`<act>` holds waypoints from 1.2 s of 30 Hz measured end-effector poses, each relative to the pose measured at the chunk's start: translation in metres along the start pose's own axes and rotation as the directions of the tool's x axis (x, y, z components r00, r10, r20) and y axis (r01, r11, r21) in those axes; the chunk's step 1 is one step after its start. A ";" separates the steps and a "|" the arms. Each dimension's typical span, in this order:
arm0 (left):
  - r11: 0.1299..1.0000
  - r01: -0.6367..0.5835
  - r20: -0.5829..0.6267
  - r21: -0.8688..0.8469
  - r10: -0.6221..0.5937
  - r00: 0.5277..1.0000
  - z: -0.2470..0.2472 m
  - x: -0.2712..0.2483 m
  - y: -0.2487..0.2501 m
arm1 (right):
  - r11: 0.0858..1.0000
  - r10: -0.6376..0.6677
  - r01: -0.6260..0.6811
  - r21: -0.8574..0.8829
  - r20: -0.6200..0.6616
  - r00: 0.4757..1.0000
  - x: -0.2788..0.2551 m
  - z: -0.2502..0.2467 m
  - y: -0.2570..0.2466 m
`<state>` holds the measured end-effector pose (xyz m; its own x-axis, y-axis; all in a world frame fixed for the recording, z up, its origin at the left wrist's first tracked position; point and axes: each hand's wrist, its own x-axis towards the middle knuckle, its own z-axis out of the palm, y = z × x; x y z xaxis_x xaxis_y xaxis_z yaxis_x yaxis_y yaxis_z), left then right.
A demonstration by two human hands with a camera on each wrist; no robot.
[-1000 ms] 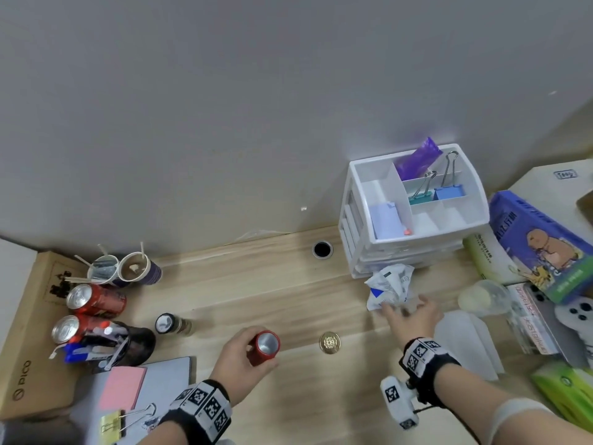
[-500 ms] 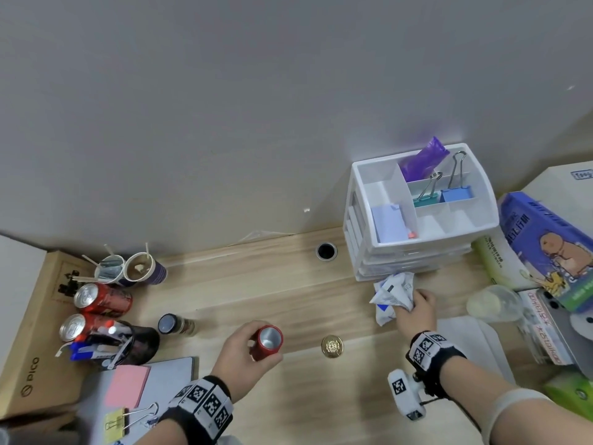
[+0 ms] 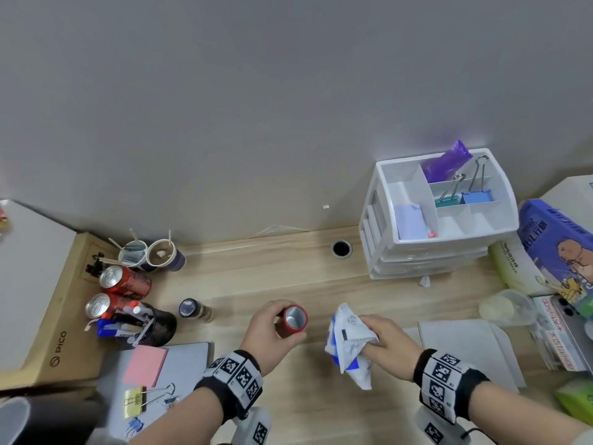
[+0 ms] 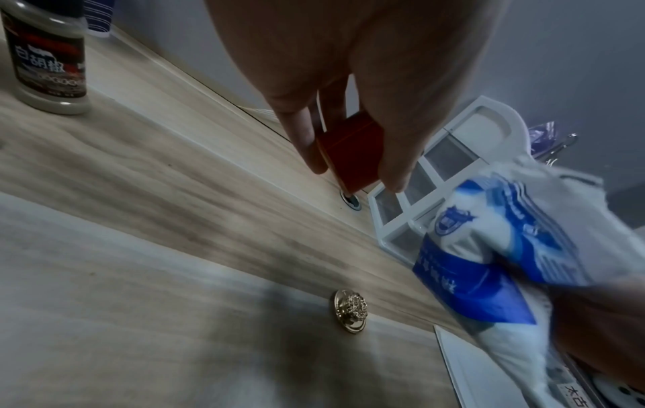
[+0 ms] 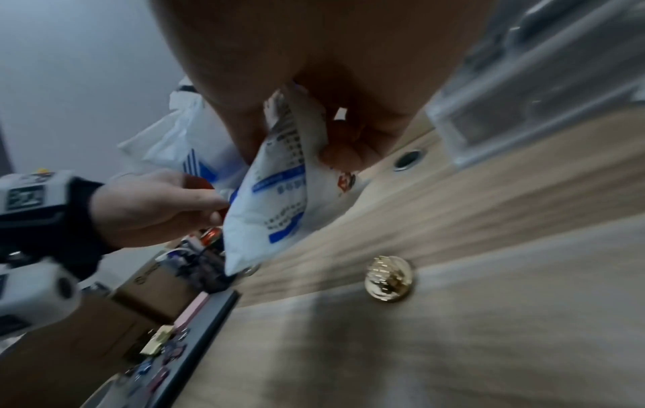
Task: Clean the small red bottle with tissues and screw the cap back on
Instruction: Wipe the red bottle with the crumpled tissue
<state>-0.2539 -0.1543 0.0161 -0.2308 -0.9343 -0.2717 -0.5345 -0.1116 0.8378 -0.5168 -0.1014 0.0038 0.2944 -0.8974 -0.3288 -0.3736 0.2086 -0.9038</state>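
My left hand (image 3: 272,332) grips the small red bottle (image 3: 293,321) upright above the desk, its open silver mouth facing up. The left wrist view shows my fingers wrapped around the bottle's red side (image 4: 352,160). Just to its right, my right hand (image 3: 382,345) holds a crumpled white-and-blue tissue pack (image 3: 348,345) off the desk. That pack (image 5: 276,198) hangs close to the left hand's fingers. The gold cap (image 4: 351,313) lies on the wooden desk below both hands. In the head view the pack hides the cap.
A white drawer organiser (image 3: 417,252) stands at the back right beside a cable hole (image 3: 341,248). At the left are a pepper bottle (image 3: 192,311), red cans (image 3: 125,281) and a pen holder (image 3: 154,326). A notebook (image 3: 189,358) lies near left, with paper sheets (image 3: 465,345) at the right.
My right hand took the tissue pack from in front of the drawers and carried it toward me and left, up beside the bottle. The left hand kept holding the bottle.
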 end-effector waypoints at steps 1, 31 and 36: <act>1.000 -0.008 -0.002 0.009 0.008 1.000 0.000 -0.001 0.000 | 1.000 -0.009 0.010 -0.025 0.045 0.999 0.001 0.005 -0.010; 0.968 -0.230 0.075 0.095 0.224 0.972 -0.003 -0.004 -0.035 | 0.911 0.354 -0.247 -0.330 0.319 0.879 0.054 0.039 -0.090; 0.970 -0.225 0.084 0.092 0.217 0.973 -0.007 -0.001 -0.037 | 0.900 0.413 -0.324 -0.292 0.333 0.848 0.066 0.043 -0.095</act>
<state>-0.2282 -0.1518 -0.0114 -0.4089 -0.9044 -0.1221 -0.5415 0.1327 0.8302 -0.4247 -0.1636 0.0561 0.3881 -0.5453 -0.7430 -0.6881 0.3649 -0.6272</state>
